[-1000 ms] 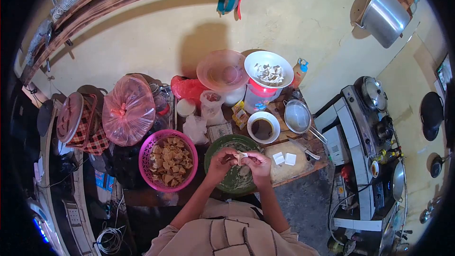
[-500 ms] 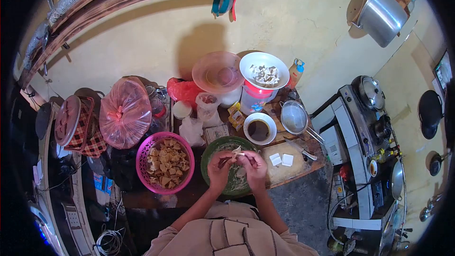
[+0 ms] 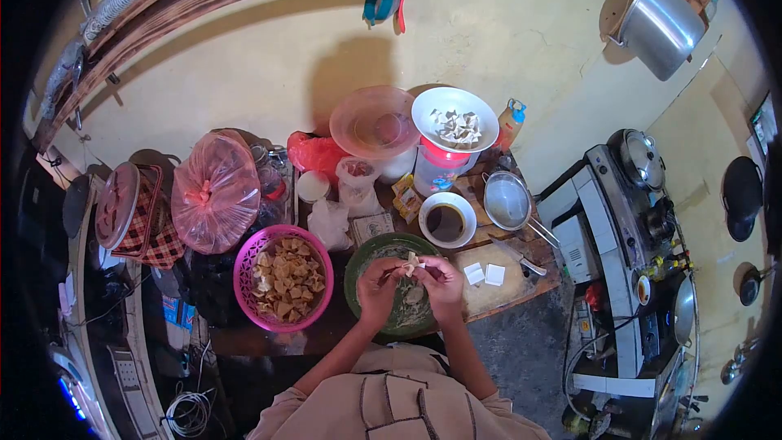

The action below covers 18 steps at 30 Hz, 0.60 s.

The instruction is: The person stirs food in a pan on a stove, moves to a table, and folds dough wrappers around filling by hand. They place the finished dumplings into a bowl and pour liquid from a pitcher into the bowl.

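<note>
My left hand point(image 3: 379, 287) and my right hand point(image 3: 441, 285) both pinch a small pale folded dumpling point(image 3: 411, 263) with their fingertips. They hold it above a green bowl point(image 3: 356, 251) whose inside is smeared with a pale, sticky mixture. To the right, two white square wrappers point(image 3: 494, 275) lie on a cutting board point(image 3: 489, 300), with a knife point(image 3: 531, 266) at its back edge. At the back, a white bowl point(image 3: 454, 99) of similar folded pieces rests on top of a container.
On the left stands a pink basket point(image 3: 242, 277) filled with brown pieces. Behind the board are a white bowl of dark liquid point(image 3: 446, 222) and a strainer point(image 3: 507, 200). A tied pink plastic bag point(image 3: 213, 195) sits at the back left, and a stove point(image 3: 623, 220) at the right.
Both hands have shifted slightly to the right with the dumpling. Its pale folded edges now stand up differently between my fingertips.
</note>
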Tool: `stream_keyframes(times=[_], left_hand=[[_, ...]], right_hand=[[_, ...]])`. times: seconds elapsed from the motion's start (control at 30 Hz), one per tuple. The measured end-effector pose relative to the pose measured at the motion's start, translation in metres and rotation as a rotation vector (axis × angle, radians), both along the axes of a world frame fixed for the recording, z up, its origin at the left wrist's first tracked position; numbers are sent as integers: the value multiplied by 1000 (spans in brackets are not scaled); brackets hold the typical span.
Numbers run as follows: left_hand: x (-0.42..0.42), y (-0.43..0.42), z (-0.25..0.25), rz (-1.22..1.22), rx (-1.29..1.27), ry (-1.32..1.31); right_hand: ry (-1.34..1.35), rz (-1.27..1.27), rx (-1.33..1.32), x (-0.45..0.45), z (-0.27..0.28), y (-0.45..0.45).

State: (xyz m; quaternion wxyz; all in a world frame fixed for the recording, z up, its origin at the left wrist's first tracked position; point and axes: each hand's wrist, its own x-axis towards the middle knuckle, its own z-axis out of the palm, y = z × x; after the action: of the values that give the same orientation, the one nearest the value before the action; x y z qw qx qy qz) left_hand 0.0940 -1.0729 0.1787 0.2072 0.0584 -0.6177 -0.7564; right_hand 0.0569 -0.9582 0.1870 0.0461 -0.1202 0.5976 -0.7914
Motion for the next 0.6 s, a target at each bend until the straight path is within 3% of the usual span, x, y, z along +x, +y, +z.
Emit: stream_keyframes(times=[0.23, 0.33, 0.43, 0.6], left_hand=[[0, 1, -4, -46, 16, -19], [1, 1, -3, -30, 12, -6], [1, 1, 7, -52, 28, 4], [2, -5, -1, -142, -4, -33]], right_hand=[[94, 23, 150, -4, 2, 11], [8, 62, 42, -2, 16, 11], [125, 35, 83, -4, 5, 14], [101, 117, 98, -8, 3, 22]])
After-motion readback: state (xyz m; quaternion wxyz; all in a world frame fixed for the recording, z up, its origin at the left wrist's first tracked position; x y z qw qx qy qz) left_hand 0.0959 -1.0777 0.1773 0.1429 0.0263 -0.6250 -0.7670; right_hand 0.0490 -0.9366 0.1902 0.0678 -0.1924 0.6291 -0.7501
